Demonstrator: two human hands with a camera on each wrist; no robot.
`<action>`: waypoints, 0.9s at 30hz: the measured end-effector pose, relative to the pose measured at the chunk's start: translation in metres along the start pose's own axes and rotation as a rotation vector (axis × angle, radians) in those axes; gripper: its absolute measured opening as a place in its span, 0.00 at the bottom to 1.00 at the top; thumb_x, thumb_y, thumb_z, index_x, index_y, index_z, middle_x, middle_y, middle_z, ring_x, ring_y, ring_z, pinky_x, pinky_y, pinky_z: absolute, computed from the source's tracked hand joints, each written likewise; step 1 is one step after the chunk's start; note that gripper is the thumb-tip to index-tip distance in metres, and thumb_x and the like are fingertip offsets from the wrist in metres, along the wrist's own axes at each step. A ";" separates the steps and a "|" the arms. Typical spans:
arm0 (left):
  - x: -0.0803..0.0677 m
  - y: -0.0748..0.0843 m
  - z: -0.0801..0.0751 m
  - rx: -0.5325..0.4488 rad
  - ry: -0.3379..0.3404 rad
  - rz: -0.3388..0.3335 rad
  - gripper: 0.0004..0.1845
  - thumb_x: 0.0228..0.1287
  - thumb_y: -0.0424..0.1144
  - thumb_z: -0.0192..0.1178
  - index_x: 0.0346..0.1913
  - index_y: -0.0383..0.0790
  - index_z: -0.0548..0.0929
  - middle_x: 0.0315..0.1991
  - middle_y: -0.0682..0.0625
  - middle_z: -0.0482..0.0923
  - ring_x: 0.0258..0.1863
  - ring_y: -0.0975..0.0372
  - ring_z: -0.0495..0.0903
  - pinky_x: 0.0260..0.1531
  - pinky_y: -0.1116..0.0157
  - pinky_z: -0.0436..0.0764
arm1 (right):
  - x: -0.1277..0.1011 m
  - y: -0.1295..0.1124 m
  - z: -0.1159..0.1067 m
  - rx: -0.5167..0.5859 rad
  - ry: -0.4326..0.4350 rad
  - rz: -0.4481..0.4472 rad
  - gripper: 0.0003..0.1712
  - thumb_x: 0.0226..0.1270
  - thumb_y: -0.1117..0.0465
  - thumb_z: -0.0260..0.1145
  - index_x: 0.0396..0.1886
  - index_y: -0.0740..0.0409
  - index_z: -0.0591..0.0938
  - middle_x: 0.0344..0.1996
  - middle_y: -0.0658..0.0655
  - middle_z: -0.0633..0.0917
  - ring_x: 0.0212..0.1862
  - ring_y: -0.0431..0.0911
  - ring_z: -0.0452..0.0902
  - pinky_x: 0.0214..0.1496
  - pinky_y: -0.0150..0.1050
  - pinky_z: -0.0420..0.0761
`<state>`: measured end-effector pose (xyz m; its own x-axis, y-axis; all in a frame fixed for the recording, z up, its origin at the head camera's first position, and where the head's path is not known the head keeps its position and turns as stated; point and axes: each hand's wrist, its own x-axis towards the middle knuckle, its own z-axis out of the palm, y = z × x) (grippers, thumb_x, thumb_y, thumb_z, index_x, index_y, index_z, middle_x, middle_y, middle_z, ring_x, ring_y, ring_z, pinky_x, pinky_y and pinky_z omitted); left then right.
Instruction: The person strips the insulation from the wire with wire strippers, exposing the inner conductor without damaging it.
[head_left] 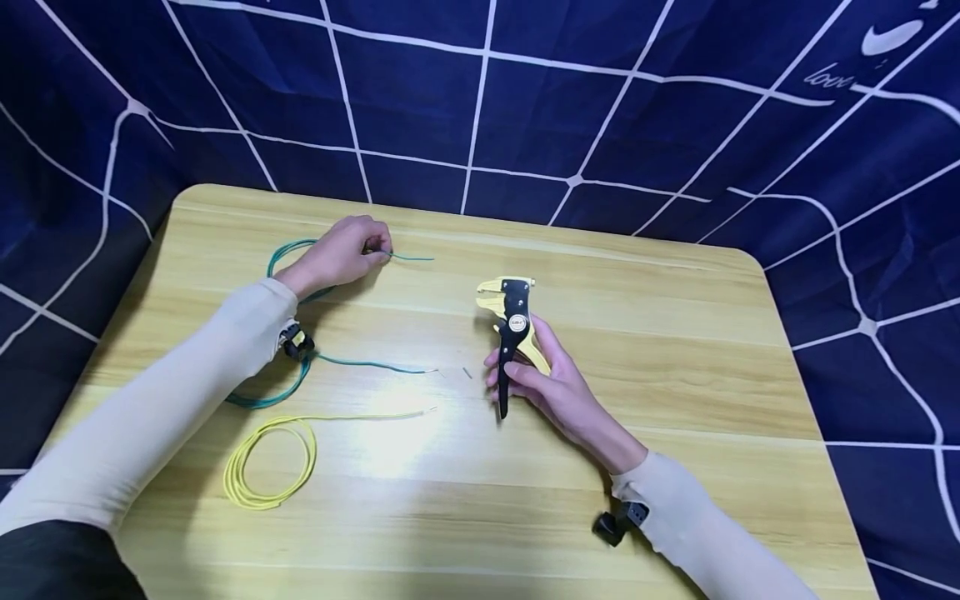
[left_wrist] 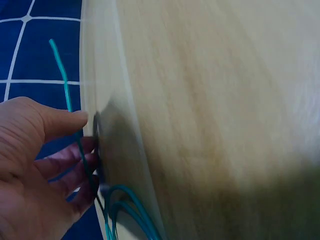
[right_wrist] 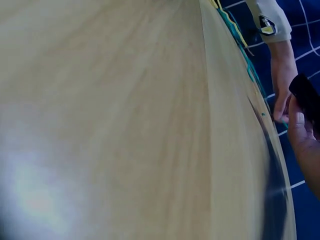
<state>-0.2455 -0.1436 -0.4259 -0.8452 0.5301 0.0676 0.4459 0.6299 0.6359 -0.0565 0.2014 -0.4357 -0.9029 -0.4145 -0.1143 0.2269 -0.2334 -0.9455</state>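
1. My left hand (head_left: 337, 254) sits at the far left of the table (head_left: 645, 350), about 10 o'clock from the table's middle. Thumb and fingers (left_wrist: 75, 120) are curled and pinch the green wire (head_left: 408, 257) near its free end.
2. That free end sticks out of my pinch toward 3 o'clock, its long axis running left to right across the table. The rest of the wire loops back past my wrist toward 7 o'clock.
3. A yellow wire (head_left: 270, 462) lies coiled near the front left, untouched, its tail also pointing to 3 o'clock.
4. My right hand (head_left: 551, 383) is right of centre, fingers wrapped round the handles of the stripper (head_left: 512, 321). How hard the handles are squeezed I cannot tell.
5. The stripper's long axis runs 6 to 12 o'clock, head at the far end. The wire tip lies at about 10 o'clock from that head, apart from it; my left hand is the nearer one to the tip.
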 end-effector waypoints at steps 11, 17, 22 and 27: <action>-0.007 0.005 0.005 -0.226 -0.042 -0.034 0.11 0.82 0.32 0.62 0.58 0.37 0.90 0.38 0.42 0.82 0.35 0.55 0.72 0.36 0.62 0.70 | 0.020 0.004 0.000 0.017 -0.050 0.020 0.46 0.82 0.72 0.61 0.89 0.41 0.54 0.57 0.72 0.80 0.48 0.60 0.85 0.54 0.58 0.88; -0.012 0.005 0.009 -0.209 -0.021 0.010 0.13 0.81 0.35 0.66 0.62 0.41 0.92 0.38 0.43 0.82 0.34 0.56 0.70 0.35 0.62 0.69 | 0.033 0.005 0.001 0.021 -0.046 0.034 0.46 0.82 0.73 0.61 0.89 0.40 0.56 0.56 0.72 0.81 0.47 0.58 0.85 0.53 0.56 0.88; -0.014 0.006 0.009 -0.186 -0.017 0.069 0.16 0.81 0.32 0.64 0.65 0.43 0.90 0.32 0.44 0.76 0.30 0.56 0.67 0.31 0.62 0.67 | 0.043 0.005 0.004 0.006 -0.059 0.030 0.44 0.83 0.72 0.61 0.88 0.41 0.57 0.57 0.76 0.80 0.46 0.57 0.86 0.52 0.55 0.88; -0.014 0.007 0.010 -0.213 -0.045 0.111 0.19 0.80 0.25 0.60 0.67 0.40 0.88 0.42 0.41 0.86 0.36 0.54 0.77 0.37 0.63 0.75 | 0.051 0.005 0.007 -0.003 -0.057 0.029 0.42 0.83 0.71 0.61 0.87 0.41 0.59 0.57 0.75 0.80 0.46 0.56 0.86 0.51 0.53 0.89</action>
<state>-0.2281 -0.1413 -0.4301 -0.7783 0.6173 0.1145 0.4590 0.4350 0.7747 -0.0988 0.1727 -0.4443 -0.8735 -0.4707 -0.1243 0.2514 -0.2176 -0.9431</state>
